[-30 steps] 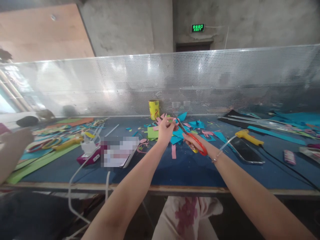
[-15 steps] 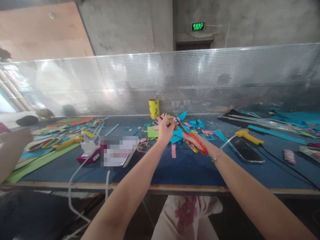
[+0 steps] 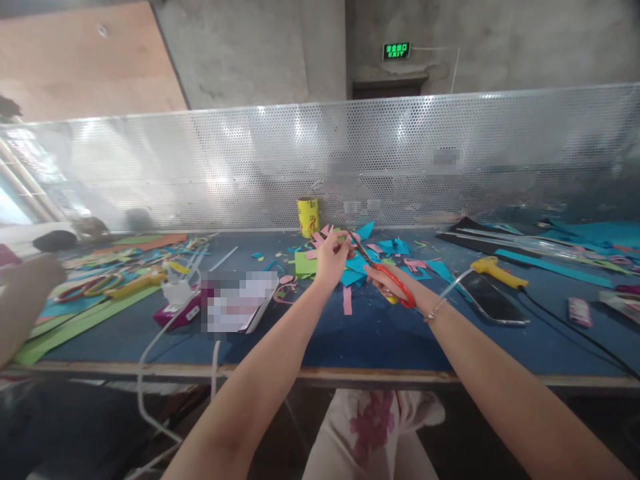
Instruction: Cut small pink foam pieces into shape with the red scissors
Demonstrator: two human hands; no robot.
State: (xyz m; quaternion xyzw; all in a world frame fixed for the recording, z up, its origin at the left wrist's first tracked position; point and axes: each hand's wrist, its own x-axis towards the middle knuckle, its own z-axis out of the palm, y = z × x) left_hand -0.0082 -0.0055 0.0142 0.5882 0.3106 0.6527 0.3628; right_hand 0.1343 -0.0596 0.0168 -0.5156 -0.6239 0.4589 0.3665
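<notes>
My right hand (image 3: pixel 383 279) grips a pair of red-handled scissors (image 3: pixel 400 287), whose dark blades point up and left toward my other hand. Thumb and fingers of my left hand (image 3: pixel 331 257) are pinched on a small pink paper piece (image 3: pixel 353 238) close to the blades. Part of that piece is hidden by the fingers. Around and beneath both hands lies a pile of blue paper scraps (image 3: pixel 395 247), with green paper (image 3: pixel 304 265) and a pink strip (image 3: pixel 347 301) among them.
Behind the pile stands a yellow can (image 3: pixel 309 218), before a perforated metal panel (image 3: pixel 240 173). Left are a phone (image 3: pixel 257 310), a purple power strip (image 3: pixel 175 312) and cables. To the right lie another phone (image 3: pixel 493 300) and a yellow glue gun (image 3: pixel 497 272). Another person's arm (image 3: pixel 30 300) shows far left.
The pink piece at the blades looks slightly turned and sits a little farther right of my left fingers. Both hands stay almost in place.
</notes>
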